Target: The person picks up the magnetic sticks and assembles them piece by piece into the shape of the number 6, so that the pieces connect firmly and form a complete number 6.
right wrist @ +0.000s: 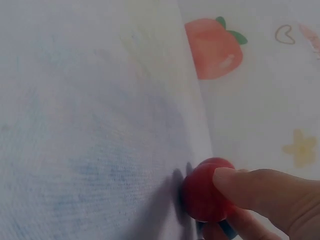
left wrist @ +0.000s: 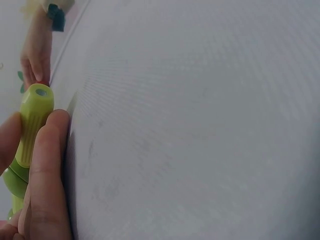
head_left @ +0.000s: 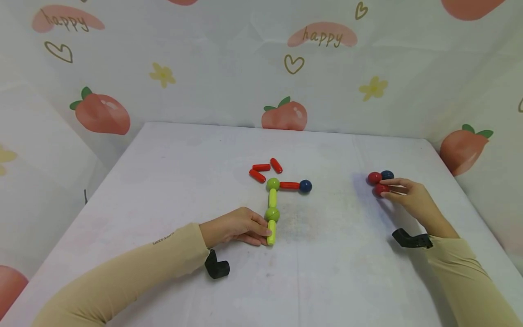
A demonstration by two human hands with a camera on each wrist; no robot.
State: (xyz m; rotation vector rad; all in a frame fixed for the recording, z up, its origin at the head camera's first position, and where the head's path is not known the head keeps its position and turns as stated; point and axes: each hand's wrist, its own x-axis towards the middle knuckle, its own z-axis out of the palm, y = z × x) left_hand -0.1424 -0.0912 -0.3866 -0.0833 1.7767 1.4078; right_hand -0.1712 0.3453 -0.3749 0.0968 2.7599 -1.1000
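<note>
My left hand [head_left: 242, 227] pinches the lowest yellow-green rod [head_left: 271, 233] of a joined set of toy pieces. In the left wrist view this rod [left wrist: 33, 127] sits between thumb and fingers, the hole in its end showing. Above it follow a green ball [head_left: 272, 214], another yellow-green rod [head_left: 273, 198] and a second green ball [head_left: 273, 183]. From there a red rod [head_left: 289, 185] runs right to a dark blue ball [head_left: 305, 186]. Far to the right, my right hand [head_left: 417, 204] holds a red ball [right wrist: 204, 194] between thumb and fingers.
Beside the right fingertips are another red ball [head_left: 374, 177] and a dark blue ball [head_left: 387, 175]. Several loose red rods [head_left: 261, 167] lie just behind the joined pieces. A printed cloth [head_left: 229, 54] hangs behind the white table [head_left: 196, 150].
</note>
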